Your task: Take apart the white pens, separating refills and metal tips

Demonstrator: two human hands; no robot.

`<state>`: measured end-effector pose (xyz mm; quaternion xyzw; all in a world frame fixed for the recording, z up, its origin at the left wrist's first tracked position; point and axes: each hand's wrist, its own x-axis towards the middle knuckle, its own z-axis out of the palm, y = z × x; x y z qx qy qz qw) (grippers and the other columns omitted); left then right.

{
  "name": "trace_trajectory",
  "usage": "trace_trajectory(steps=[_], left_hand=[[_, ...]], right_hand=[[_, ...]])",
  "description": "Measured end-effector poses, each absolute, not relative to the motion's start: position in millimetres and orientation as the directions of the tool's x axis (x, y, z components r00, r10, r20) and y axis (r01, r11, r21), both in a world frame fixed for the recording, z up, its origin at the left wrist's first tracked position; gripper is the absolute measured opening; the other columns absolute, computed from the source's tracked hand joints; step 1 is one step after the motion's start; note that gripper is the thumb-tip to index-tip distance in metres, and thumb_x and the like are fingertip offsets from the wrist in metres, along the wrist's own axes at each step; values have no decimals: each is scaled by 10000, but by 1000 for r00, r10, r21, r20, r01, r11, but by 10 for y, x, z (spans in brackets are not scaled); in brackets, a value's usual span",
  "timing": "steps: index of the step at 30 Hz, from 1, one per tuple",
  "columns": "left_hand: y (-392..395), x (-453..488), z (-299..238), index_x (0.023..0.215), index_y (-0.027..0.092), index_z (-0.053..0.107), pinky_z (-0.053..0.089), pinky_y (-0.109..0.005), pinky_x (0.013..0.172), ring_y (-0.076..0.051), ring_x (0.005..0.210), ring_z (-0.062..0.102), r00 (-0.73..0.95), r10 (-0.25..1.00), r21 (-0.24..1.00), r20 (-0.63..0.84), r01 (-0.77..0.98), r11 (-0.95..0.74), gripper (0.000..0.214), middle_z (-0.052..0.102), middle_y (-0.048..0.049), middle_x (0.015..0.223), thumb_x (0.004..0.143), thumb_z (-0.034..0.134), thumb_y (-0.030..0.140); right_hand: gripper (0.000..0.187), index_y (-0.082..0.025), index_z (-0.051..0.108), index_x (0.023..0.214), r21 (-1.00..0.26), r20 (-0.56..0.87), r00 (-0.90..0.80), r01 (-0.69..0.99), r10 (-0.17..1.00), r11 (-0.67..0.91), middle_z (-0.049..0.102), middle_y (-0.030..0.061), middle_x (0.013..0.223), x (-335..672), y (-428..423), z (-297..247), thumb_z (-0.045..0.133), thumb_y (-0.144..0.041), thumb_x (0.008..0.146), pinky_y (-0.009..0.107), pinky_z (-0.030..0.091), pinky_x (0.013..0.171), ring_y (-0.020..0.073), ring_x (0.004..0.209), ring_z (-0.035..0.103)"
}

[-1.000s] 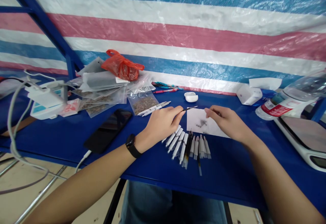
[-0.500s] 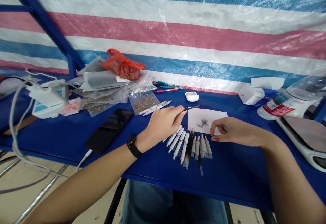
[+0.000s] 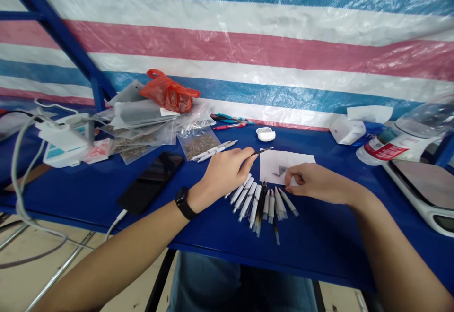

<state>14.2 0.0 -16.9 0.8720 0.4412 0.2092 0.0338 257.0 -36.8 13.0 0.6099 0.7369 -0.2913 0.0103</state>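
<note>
**Slim black refill (image 3: 263, 151) pinched above a fan of white pen barrels (image 3: 257, 203)**

At the centre of the frame, the left hand (image 3: 223, 172) rests palm down with its wrist angled, a black strap watch (image 3: 182, 203) around the wrist. Its fingers (image 3: 248, 158) are closed on the refill, holding it in a tight pinch with the thin tip pointing up and to the right. The right hand (image 3: 315, 184) reaches in low from the right, with its fingers (image 3: 292, 184) curled and their tips at the upper end of the rightmost barrels; whether they have hold of one, I cannot tell.

The smooth plastic barrels, some showing dark refills, spread in a fan on the glossy blue desk (image 3: 319, 241), just below a sheet of white paper (image 3: 301, 163). Small dark metal bits (image 3: 281, 170) lie in a cluster on the sheet. Left of centre are two white pens (image 3: 214, 151), a clear zip bag of dried brown fragments (image 3: 196, 143), and a black smartphone (image 3: 151, 182) on a white cable. A crumpled orange plastic bag (image 3: 169, 93) sits at upper left against a striped woven tarp (image 3: 227, 42).
</note>
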Motion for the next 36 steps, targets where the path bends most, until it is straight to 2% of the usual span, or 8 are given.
trace_trajectory(steps=[3,9,13,18,27,32,36], left_hand=[[2,143,-167,1064,213,694,335,-297,583,-209,753,692,524,785,233,331,761,-606,305,733,-25,809,1072,419,344],[-4,138,-158,1074,214,691,336,-296,585,-211,750,690,522,790,241,322,762,-601,298,732,-29,810,1070,425,347],[-1,133,-163,1071,214,686,338,-288,583,-205,745,685,521,786,257,333,752,-607,285,733,-32,820,1068,430,339],[2,128,-175,1056,217,682,346,-279,576,-197,711,668,524,772,253,360,742,-621,316,710,-29,779,1072,398,353],[-5,126,-161,1075,219,690,362,-287,578,-204,729,676,523,782,267,339,744,-613,317,723,-35,816,1067,401,347],[-5,118,-166,1073,218,691,367,-283,583,-206,727,673,523,782,270,339,742,-613,327,718,-40,810,1068,396,359],[-6,123,-167,1086,211,690,362,-286,586,-209,726,669,522,787,272,329,746,-608,334,712,-44,806,1071,391,359]], right_hand=[[160,-206,727,805,-394,-318,-224,915,921,87,529,-3,644,2576,-363,142,612,-314,782,293,342,573,171,587,505],[153,-217,736,813,-339,-100,-109,938,989,69,474,-28,593,2563,-319,159,620,-316,806,289,323,563,144,511,434],[127,-222,737,790,-295,-85,-141,949,986,111,453,-39,558,2592,-285,115,626,-281,793,283,323,556,141,487,419],[160,-227,740,812,-307,-66,-202,936,977,172,464,-39,547,2641,-276,80,597,-297,824,278,327,547,141,475,424],[230,-232,715,832,-388,81,-112,912,990,135,429,-38,524,2629,-305,131,571,-409,866,292,296,543,150,474,390],[318,-231,720,825,-436,34,-128,891,991,130,424,-40,545,2653,-315,146,621,-532,839,300,295,541,143,482,382],[275,-228,739,824,-463,-73,-168,879,983,116,413,-46,576,2653,-319,139,664,-491,793,295,290,534,134,498,377]])
